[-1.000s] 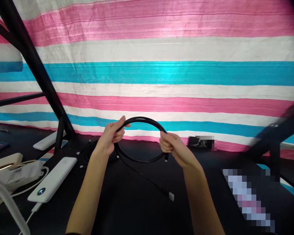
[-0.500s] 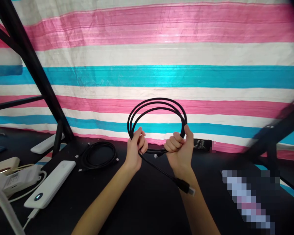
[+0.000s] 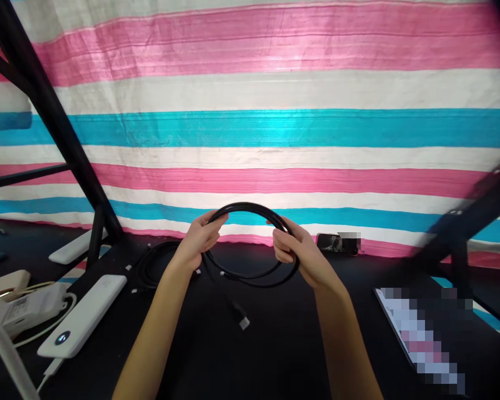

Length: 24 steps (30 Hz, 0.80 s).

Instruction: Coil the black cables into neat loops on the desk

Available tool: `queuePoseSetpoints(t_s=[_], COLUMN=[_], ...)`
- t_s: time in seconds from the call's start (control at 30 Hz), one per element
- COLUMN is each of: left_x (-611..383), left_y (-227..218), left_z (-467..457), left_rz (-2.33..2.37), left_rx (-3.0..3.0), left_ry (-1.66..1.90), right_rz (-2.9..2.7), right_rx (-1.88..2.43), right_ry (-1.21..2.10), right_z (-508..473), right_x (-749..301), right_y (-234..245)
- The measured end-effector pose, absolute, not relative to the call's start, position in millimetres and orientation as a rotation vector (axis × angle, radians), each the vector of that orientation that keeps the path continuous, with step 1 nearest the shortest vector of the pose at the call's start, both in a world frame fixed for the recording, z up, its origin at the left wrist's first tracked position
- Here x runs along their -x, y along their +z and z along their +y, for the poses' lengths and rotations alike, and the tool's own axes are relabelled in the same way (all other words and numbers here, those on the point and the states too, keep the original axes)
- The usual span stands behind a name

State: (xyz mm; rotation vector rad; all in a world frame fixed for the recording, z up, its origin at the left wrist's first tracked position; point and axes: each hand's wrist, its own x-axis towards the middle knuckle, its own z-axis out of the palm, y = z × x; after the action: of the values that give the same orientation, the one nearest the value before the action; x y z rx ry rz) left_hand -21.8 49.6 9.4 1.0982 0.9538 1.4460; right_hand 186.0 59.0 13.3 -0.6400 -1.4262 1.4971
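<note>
I hold a coiled black cable [image 3: 250, 210] with both hands above a black table [image 3: 241, 361]. My left hand [image 3: 198, 241] grips the coil's left side with fingers closed round it. My right hand [image 3: 294, 250] grips the right side, fingers wrapped over the loops. The coil lies nearly flat and tilted toward me. One loose end with a silver plug [image 3: 242, 322] hangs down below the coil. A second coiled black cable [image 3: 152, 266] lies on the table behind my left forearm.
A white power bank [image 3: 83, 316] with a lit dot and a white lead lies at left, beside a white power strip [image 3: 23, 305]. Black frame bars [image 3: 54, 122] rise at left and right. A phone [image 3: 337, 243] lies by the striped tarp wall [image 3: 275, 128].
The coil stood upright half a second ago with my hands close together at its bottom. Now it is lowered and tilted flat, my hands apart on its two sides; the plug end swung left.
</note>
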Motion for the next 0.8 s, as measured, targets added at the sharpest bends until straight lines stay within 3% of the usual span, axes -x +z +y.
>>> queuePoseSetpoints(t_s=[0.1,0.3,0.57,0.8], left_x=[14.0,-10.6,-9.2,-12.0], left_y=[8.2,13.0,18.9,4.6], left_z=[47.7,31.2,17.2,28.9], left_rz=[1.073,1.099,1.267,1.408], left_rx=[-1.154,-1.263,-1.845,-1.963], left_ry=[1.436,1.579,1.794,1.756], right_rz=[-1.498,-1.585,-1.609,-1.688], right_rx=[0.740,0.881,0.863,0.965], right_ry=[1.304,0.619,0.529,0.414], right_z=[53.2,33.5,45.9,42.7], right_x=[-180.2,-170.7,-180.9,-172.3], right_y=[15.1,20.2,17.4,14.8])
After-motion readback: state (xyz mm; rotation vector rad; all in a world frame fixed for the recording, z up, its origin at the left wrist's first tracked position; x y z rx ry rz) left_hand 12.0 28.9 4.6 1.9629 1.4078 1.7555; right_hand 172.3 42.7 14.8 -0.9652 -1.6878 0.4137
